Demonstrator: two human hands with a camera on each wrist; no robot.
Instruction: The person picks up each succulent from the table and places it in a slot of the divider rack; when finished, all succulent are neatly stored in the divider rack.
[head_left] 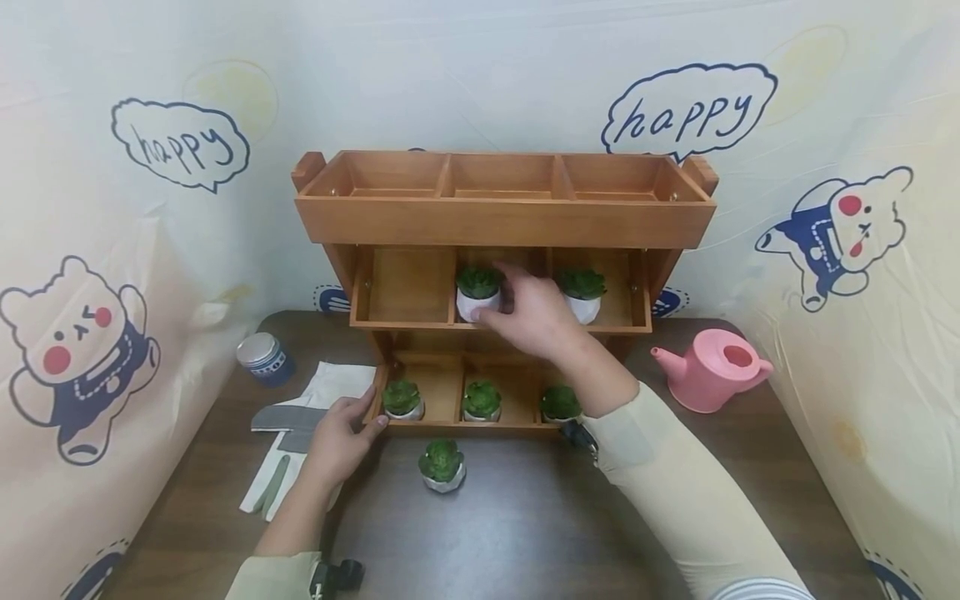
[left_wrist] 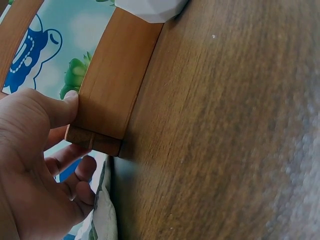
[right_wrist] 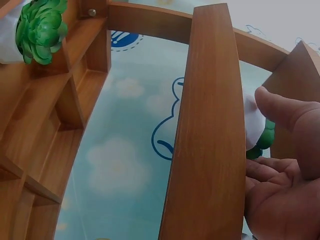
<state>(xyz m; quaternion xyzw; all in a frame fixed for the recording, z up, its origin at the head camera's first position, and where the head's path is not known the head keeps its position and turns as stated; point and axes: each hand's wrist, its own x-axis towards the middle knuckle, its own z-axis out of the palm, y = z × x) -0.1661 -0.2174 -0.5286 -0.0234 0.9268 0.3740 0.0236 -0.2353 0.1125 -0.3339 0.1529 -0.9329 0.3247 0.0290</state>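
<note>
A three-tier wooden shelf (head_left: 504,223) stands on the table. My left hand (head_left: 341,442) grips the left end of its bottom tier, thumb on the front board (left_wrist: 115,75) and fingers behind. In the middle tier's centre compartment, my right hand (head_left: 536,312) holds a potted succulent (head_left: 478,292) by its white pot (right_wrist: 254,120), thumb and fingers on either side. To its right sits another potted succulent (head_left: 582,293). The bottom tier holds a potted succulent in each compartment: left (head_left: 402,398), middle (head_left: 482,400) and right (head_left: 560,403), the last partly hidden by my right sleeve.
One more potted succulent (head_left: 442,465) stands on the table in front of the shelf. White and grey gloves (head_left: 288,425) lie by my left forearm, with a blue tin (head_left: 266,358) behind them. A pink watering can (head_left: 711,371) stands at the right. A printed cloth (head_left: 480,75) surrounds the table.
</note>
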